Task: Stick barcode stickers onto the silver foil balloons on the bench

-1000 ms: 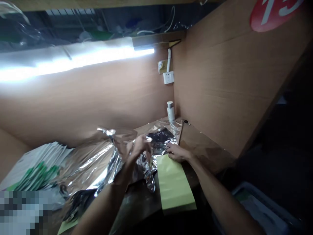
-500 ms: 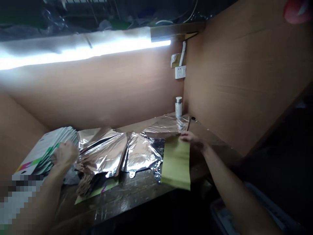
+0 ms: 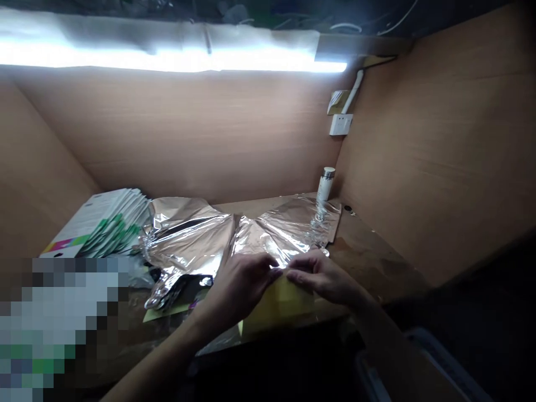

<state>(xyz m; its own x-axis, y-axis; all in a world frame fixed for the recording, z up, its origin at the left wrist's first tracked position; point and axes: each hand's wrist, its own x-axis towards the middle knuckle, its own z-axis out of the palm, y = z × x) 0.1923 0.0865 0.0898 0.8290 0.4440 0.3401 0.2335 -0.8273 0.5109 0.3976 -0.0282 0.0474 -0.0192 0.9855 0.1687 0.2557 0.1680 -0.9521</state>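
A yellow paper sheet (image 3: 280, 307) hangs at the front edge of the bench, its top edge pinched by both hands. My left hand (image 3: 251, 279) is closed on the upper left part, and my right hand (image 3: 320, 279) pinches it close beside, fingertips nearly meeting. Just behind the hands lies shiny rose-gold foil (image 3: 192, 229), flat and wrinkled, spread across the bench. A second yellow sheet (image 3: 167, 312) shows partly under the foil's front left end.
At the left is a fanned stack of printed white-and-green cards (image 3: 113, 223), with clear plastic (image 3: 140, 271) beside it. A white bottle with a metallic cap (image 3: 325, 184) stands in the back right corner, below a wall socket (image 3: 341, 124). Cardboard walls (image 3: 419, 156) enclose the bench.
My left hand has left the card stack and moved right to the yellow sheet. My right hand has brought that sheet lower and nearer, and both hands now meet at its top edge.
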